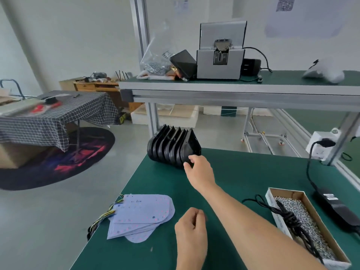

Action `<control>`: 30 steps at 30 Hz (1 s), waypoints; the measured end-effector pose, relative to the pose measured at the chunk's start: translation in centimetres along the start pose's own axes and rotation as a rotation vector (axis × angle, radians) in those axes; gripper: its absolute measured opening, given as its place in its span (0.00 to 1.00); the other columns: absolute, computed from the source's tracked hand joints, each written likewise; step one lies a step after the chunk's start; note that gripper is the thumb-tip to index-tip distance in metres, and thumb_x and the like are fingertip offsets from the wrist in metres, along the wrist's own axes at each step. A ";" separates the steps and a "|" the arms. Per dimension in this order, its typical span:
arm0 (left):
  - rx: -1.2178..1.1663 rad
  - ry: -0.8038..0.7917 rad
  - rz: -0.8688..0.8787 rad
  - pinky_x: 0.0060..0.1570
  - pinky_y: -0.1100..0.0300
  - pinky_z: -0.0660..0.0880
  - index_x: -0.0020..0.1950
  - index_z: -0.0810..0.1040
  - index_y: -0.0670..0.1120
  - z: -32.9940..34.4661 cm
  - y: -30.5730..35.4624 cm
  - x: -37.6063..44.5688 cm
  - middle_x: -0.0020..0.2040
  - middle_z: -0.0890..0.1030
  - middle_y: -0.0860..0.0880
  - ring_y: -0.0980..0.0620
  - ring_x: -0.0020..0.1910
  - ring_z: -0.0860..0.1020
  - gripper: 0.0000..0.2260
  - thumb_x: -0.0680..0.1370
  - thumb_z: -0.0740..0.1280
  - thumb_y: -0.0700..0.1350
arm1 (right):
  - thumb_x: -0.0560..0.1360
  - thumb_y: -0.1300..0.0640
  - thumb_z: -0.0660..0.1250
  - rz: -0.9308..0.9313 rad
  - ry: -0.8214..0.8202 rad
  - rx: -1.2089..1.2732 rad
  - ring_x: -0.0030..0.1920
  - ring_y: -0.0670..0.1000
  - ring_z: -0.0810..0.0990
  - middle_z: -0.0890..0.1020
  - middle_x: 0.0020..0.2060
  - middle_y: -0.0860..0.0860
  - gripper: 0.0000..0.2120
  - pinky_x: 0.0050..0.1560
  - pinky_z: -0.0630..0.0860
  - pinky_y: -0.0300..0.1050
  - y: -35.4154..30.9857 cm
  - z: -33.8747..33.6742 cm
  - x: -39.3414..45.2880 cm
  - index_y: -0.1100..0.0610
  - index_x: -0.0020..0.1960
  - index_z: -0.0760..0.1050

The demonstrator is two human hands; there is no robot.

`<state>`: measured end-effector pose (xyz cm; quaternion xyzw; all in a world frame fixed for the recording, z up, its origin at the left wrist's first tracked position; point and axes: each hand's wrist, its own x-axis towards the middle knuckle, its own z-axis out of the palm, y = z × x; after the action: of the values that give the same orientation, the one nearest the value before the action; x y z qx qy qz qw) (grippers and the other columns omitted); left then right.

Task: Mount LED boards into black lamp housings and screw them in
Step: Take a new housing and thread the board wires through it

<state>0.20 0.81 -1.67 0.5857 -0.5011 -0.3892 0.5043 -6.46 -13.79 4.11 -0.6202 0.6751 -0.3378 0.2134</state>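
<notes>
STEP: fetching housing | R hand (pixel 200 168) fingers pinching nearest of black housings (pixel 173 147) | L hand (pixel 191 230) loosely curled, empty | NEXT: you pull one free w/o toppling row, bring to LED boards (pixel 142 217)

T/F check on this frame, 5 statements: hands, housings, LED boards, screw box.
1. The right hand touches the near end of the row of black housings. True.
2. The left hand is holding an LED board. False: it hangs loosely curled over the green mat, and no board is in it.
3. The LED boards lie in a fanned stack at the mat's left edge, wires trailing off it. True.
4. The cardboard box on the right is empty. False: it holds screws and a black cable bundle.
5. A housing already has a board mounted. False: none shows one.
</notes>
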 end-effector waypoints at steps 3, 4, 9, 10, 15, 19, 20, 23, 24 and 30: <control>0.009 0.016 -0.012 0.30 0.65 0.62 0.35 0.72 0.40 0.2 0.0 0.2 0.27 0.67 0.53 0.57 0.28 0.63 0.14 0.80 0.65 0.37 | 0.83 0.48 0.65 0.013 0.023 -0.013 0.65 0.59 0.77 0.76 0.68 0.52 0.21 0.61 0.74 0.52 -0.7 1.1 1.9 0.54 0.74 0.73; 0.009 0.011 -0.012 0.30 0.65 0.62 0.34 0.72 0.41 0.2 0.0 0.2 0.27 0.68 0.53 0.57 0.28 0.63 0.14 0.80 0.65 0.37 | 0.83 0.48 0.65 0.023 0.020 -0.017 0.64 0.59 0.78 0.78 0.66 0.52 0.20 0.59 0.75 0.52 -0.8 1.4 2.2 0.55 0.72 0.73; 0.014 -0.001 0.003 0.30 0.65 0.62 0.34 0.72 0.43 0.1 0.1 0.2 0.27 0.68 0.54 0.57 0.29 0.64 0.13 0.79 0.63 0.38 | 0.83 0.54 0.65 0.013 0.079 -0.060 0.52 0.61 0.80 0.82 0.52 0.54 0.08 0.50 0.78 0.53 -0.5 2.0 3.0 0.58 0.57 0.75; 0.012 -0.005 0.010 0.29 0.65 0.62 0.34 0.72 0.43 0.1 0.0 0.1 0.28 0.68 0.54 0.57 0.29 0.64 0.12 0.79 0.63 0.38 | 0.83 0.54 0.65 0.008 0.101 -0.054 0.51 0.61 0.81 0.82 0.50 0.54 0.07 0.50 0.79 0.54 -0.4 1.8 2.8 0.58 0.56 0.75; -0.030 -0.024 0.008 0.28 0.65 0.61 0.35 0.71 0.43 0.2 -0.2 0.1 0.28 0.68 0.54 0.57 0.29 0.63 0.11 0.78 0.62 0.39 | 0.83 0.53 0.65 -0.027 0.183 -0.038 0.46 0.59 0.82 0.82 0.45 0.52 0.07 0.48 0.80 0.56 0.4 -0.9 1.0 0.57 0.53 0.74; -0.027 -0.031 0.013 0.29 0.64 0.63 0.34 0.73 0.48 0.0 -0.1 -0.1 0.29 0.71 0.54 0.57 0.29 0.65 0.12 0.78 0.62 0.41 | 0.83 0.51 0.66 -0.070 0.139 -0.046 0.42 0.54 0.84 0.82 0.43 0.48 0.06 0.47 0.81 0.55 1.5 -4.2 -3.9 0.54 0.54 0.74; -0.034 -0.029 0.010 0.30 0.64 0.64 0.33 0.72 0.49 -0.1 -0.2 0.0 0.28 0.71 0.54 0.57 0.30 0.66 0.13 0.78 0.62 0.41 | 0.83 0.51 0.66 -0.100 0.130 -0.077 0.41 0.52 0.83 0.81 0.42 0.46 0.05 0.45 0.80 0.54 1.7 -4.9 -5.8 0.53 0.53 0.74; -0.090 -0.029 -0.028 0.35 0.58 0.67 0.34 0.71 0.49 -0.3 -0.3 0.3 0.30 0.72 0.55 0.56 0.31 0.67 0.15 0.82 0.61 0.45 | 0.82 0.50 0.67 -0.209 0.110 -0.259 0.41 0.51 0.79 0.79 0.41 0.43 0.05 0.44 0.78 0.51 2.3 -6.7 -12.2 0.50 0.50 0.74; -0.130 -0.023 -0.065 0.37 0.56 0.68 0.35 0.72 0.48 -0.4 -0.2 0.3 0.30 0.74 0.55 0.55 0.32 0.69 0.17 0.84 0.60 0.47 | 0.81 0.49 0.67 -0.239 0.083 -0.316 0.43 0.51 0.80 0.80 0.44 0.43 0.05 0.45 0.78 0.51 2.4 -7.1 -14.4 0.50 0.52 0.74; -0.334 -0.028 -0.351 0.40 0.52 0.77 0.51 0.82 0.40 -2.9 0.2 0.9 0.36 0.81 0.44 0.46 0.37 0.79 0.23 0.87 0.56 0.55 | 0.62 0.49 0.84 -0.408 -0.049 -0.643 0.26 0.49 0.78 0.78 0.35 0.45 0.18 0.22 0.67 0.44 2.7 -7.4 -25.0 0.49 0.41 0.77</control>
<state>3.08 0.53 -0.86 0.5670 -0.3273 -0.5564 0.5117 -10.14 12.15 3.94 -0.7851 0.6039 -0.1291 -0.0478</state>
